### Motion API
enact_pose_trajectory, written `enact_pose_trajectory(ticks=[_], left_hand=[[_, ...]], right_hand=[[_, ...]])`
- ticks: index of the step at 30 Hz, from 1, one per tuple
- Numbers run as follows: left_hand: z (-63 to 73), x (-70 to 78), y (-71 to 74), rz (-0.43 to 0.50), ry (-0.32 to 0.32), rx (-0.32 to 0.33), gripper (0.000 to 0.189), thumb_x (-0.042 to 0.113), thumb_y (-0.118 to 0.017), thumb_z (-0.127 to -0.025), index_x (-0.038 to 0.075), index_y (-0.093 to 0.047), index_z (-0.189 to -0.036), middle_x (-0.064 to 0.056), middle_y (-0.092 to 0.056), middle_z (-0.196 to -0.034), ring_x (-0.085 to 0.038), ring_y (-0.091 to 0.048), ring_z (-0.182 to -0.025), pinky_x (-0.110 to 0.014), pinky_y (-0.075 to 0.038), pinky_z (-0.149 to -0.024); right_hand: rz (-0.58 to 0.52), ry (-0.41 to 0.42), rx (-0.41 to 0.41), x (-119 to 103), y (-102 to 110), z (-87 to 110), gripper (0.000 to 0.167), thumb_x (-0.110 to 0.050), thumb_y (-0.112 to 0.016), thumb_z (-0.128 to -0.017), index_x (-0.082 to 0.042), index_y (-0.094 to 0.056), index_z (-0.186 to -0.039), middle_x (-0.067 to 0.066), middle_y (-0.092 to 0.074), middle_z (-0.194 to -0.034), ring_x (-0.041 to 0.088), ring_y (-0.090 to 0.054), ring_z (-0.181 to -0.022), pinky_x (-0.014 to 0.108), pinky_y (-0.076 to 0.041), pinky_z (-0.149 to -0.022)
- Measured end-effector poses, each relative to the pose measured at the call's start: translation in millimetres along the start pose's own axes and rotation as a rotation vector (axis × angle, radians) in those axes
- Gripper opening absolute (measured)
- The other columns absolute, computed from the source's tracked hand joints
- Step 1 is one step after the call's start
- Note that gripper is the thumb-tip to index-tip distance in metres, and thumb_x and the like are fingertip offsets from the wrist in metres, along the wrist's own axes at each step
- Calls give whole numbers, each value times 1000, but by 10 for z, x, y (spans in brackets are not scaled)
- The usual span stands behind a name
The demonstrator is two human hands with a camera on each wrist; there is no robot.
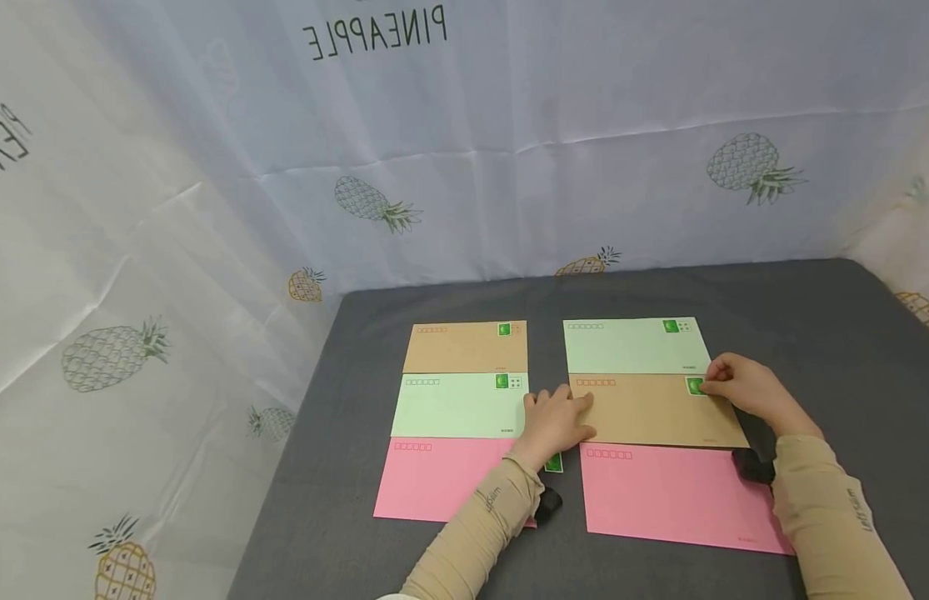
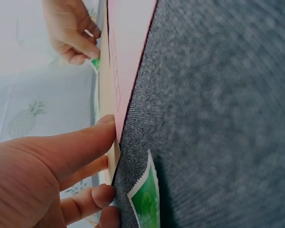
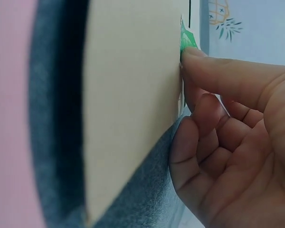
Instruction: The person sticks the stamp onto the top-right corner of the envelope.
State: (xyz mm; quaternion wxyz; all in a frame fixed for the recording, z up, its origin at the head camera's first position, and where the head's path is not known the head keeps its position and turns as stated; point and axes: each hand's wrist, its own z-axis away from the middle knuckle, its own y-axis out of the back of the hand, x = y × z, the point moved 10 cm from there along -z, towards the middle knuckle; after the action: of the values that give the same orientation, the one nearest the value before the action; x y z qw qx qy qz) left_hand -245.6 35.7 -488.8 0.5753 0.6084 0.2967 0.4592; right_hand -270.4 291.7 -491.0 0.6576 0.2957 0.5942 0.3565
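My right hand (image 1: 756, 390) pinches a green stamp (image 1: 695, 386) by its edge, at the upper right corner of the tan envelope (image 1: 651, 417) in the right column. In the right wrist view the thumb and forefinger meet on the stamp (image 3: 187, 39), which tilts off the paper. My left hand (image 1: 552, 423) rests with spread fingers at that envelope's left edge; in the left wrist view its thumb (image 2: 85, 145) lies along the edge. Beside the left hand a loose green stamp (image 2: 146, 202) lies on the dark cloth, curled up from it and partly hidden by the wrist in the head view.
Above the tan envelope lies a stamped light green one (image 1: 629, 346), below it a pink one (image 1: 674, 496). The left column has a stamped tan envelope (image 1: 464, 350), a stamped green one (image 1: 452, 408) and a pink one (image 1: 434, 483) partly under my left forearm. Pineapple-print curtain (image 1: 479, 100) hangs behind.
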Motion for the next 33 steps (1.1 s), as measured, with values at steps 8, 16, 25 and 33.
enact_pose_trajectory(ticks=[8,16,25,33], left_hand=[[-13,-11,-13,-1,-13,14,52,47,-66,-81,37,-54,-130,4,-57,-109,-14,-45,-81,-36,-30,-79],[-18,-21,-16,2,-12,9,52,47,-65,-82,37,-52,-131,4,-56,-109,-14,-42,-78,-35,-29,-78],[-21,-30,-4,8,-6,6,52,46,-65,-82,37,-52,-132,4,-56,-107,-14,-42,-78,-35,-27,-77],[-16,-36,-11,19,-9,8,51,46,-65,-82,36,-53,-131,3,-56,-109,-15,-43,-81,-36,-29,-79]], right_hand=[[5,-18,16,3,-15,-8,28,-24,-65,-83,2,-55,-92,13,-58,-85,17,-50,-74,27,-38,-60],[19,-52,15,21,-24,-7,31,-25,-65,-85,3,-55,-94,16,-57,-87,21,-51,-77,28,-38,-62],[38,-37,13,-30,-35,-38,26,-20,-62,-84,3,-54,-90,15,-55,-84,22,-50,-75,27,-37,-62],[65,-19,-5,-65,-80,-42,18,-14,-60,-84,2,-52,-88,12,-52,-78,21,-48,-71,27,-36,-59]])
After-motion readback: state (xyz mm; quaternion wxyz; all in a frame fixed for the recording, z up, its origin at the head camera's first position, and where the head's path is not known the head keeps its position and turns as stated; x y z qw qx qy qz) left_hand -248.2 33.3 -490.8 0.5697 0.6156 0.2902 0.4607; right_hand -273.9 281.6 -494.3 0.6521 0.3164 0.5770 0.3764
